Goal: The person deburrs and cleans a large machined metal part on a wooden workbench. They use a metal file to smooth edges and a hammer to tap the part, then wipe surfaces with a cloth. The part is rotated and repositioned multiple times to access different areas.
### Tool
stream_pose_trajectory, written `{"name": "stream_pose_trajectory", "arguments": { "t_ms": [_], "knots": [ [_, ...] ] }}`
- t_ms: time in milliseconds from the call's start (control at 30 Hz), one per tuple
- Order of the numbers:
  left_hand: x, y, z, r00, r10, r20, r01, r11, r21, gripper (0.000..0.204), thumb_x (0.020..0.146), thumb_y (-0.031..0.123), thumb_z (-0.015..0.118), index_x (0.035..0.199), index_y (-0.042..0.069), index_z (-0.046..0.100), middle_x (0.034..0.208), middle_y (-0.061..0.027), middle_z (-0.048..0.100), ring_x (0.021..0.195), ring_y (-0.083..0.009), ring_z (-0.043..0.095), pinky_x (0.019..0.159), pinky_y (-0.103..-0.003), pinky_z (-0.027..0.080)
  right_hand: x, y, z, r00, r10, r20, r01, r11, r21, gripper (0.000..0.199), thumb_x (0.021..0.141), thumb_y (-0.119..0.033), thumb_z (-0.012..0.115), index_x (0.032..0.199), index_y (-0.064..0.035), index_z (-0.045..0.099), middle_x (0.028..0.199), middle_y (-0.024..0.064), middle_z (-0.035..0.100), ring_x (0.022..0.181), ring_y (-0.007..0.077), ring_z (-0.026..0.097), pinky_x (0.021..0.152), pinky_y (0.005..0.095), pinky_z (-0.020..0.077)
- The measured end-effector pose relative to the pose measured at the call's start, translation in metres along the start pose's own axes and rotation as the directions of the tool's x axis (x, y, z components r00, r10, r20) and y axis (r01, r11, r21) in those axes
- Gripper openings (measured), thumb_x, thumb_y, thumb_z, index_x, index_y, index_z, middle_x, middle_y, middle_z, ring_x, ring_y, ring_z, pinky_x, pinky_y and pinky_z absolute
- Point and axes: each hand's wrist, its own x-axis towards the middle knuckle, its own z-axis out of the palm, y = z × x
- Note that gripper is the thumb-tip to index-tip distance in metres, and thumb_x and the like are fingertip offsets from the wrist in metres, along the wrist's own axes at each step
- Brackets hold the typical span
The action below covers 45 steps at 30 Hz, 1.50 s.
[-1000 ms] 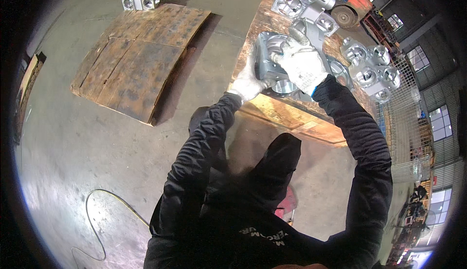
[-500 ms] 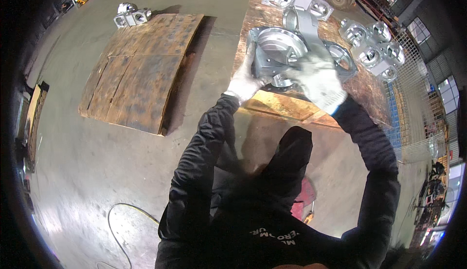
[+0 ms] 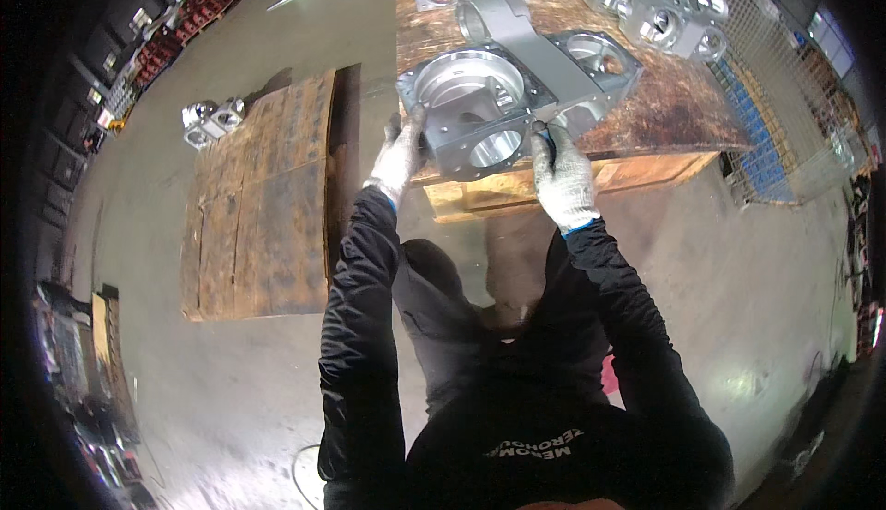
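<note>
A large grey machined metal casting (image 3: 540, 58) with several round bores rests on the near part of a wooden-topped crate. Against the casting's left side presses my left hand (image 3: 397, 156) in a white work glove, fingers curled round its edge. My right hand (image 3: 565, 178), also gloved, is closed at the front of the casting beside the small lower bore. A small dark piece shows between its thumb and fingers, too small to name. The far side of my left fingers is hidden by the casting.
More castings stand on the crate top (image 3: 683, 108), at its back and far right. To the left lies a low wooden platform (image 3: 263, 224) with a small casting (image 3: 212, 120) at its far corner. A wire mesh cage (image 3: 775, 141) borders the crate's right.
My view has swung, so the crate sits further left in it. The right hand has come from over the casting's middle down to its front edge; the left still holds its left side.
</note>
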Motion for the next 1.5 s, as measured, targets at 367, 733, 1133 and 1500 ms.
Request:
{"name": "stream_pose_trajectory", "arguments": {
  "t_ms": [367,733,1133,1500],
  "knots": [
    [-0.011,0.07,0.007,0.911,0.371,0.178,-0.356,0.493,0.794,0.086,0.091,0.044,0.074,0.161,0.016,0.032,0.165,-0.0283,0.019,0.153,-0.0439,0.024,0.123,-0.044,0.028,-0.005,-0.01,0.01,0.999,-0.003,-0.05,0.001,1.0,-0.031,0.03,0.102,-0.024,0.058,0.12,-0.0017,0.064,0.096,0.0288,0.07,0.09,0.0481,0.069,0.075,0.0521,0.0564],
    [0.02,0.035,-0.019,0.582,0.623,0.523,-0.717,0.09,0.691,0.031,0.104,0.027,0.056,0.121,0.004,0.067,0.146,-0.0193,0.053,0.142,-0.0406,0.042,0.121,-0.047,0.032,-0.006,-0.017,0.024,0.994,0.056,-0.099,-0.059,0.998,-0.034,0.028,0.101,-0.028,0.06,0.109,-0.0022,0.065,0.083,0.0282,0.068,0.082,0.048,0.069,0.069,0.0527,0.0559],
    [0.021,0.032,-0.017,0.619,0.621,0.481,-0.698,0.153,0.7,0.033,0.103,0.025,0.057,0.125,0.002,0.066,0.146,-0.0173,0.054,0.141,-0.039,0.043,0.12,-0.046,0.034,-0.017,-0.033,0.038,0.995,0.048,-0.087,-0.053,0.997,-0.057,0.029,0.1,-0.028,0.059,0.114,-0.0022,0.063,0.083,0.0281,0.069,0.077,0.0468,0.069,0.067,0.0552,0.0549],
    [0.021,0.034,-0.018,0.592,0.636,0.495,-0.725,0.153,0.671,0.028,0.101,0.019,0.061,0.123,0.004,0.067,0.144,-0.0171,0.056,0.14,-0.0392,0.045,0.119,-0.045,0.035,-0.026,-0.052,0.049,0.996,0.087,-0.029,-0.087,0.996,-0.012,0.029,0.101,-0.03,0.059,0.112,-0.003,0.059,0.077,0.0257,0.069,0.077,0.0464,0.07,0.066,0.0547,0.0549]
  ]
}}
